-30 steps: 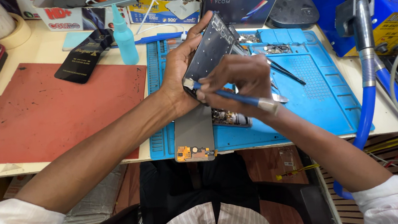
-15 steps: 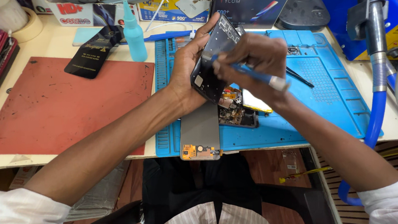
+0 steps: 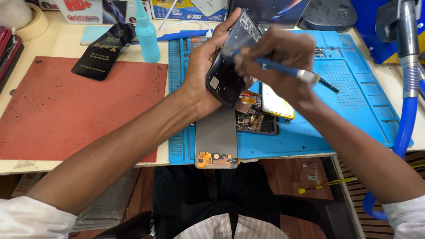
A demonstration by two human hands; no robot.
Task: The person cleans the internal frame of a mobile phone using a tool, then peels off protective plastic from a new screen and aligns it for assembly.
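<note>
Since a moment ago my right hand [image 3: 279, 57] has slid up, fingers pinching the blue-handled screwdriver [image 3: 282, 70] against the black phone frame [image 3: 233, 61] gripped by my left hand [image 3: 203, 69], centre frame; steadying the tip matters.

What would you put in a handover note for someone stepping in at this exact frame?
Left hand: grip closed around a dark phone frame, held tilted above the blue work mat.
Right hand: grip closed on a blue-handled tool, its tip at the frame's inner face.
On the mat under the hands: a grey display panel with its flex end over the table edge, an opened phone body with boards exposed, and a yellow-edged part.
Done: phone is apart, frame lifted free.
Left: work on the frame is under way; parts lie unassembled.
</note>
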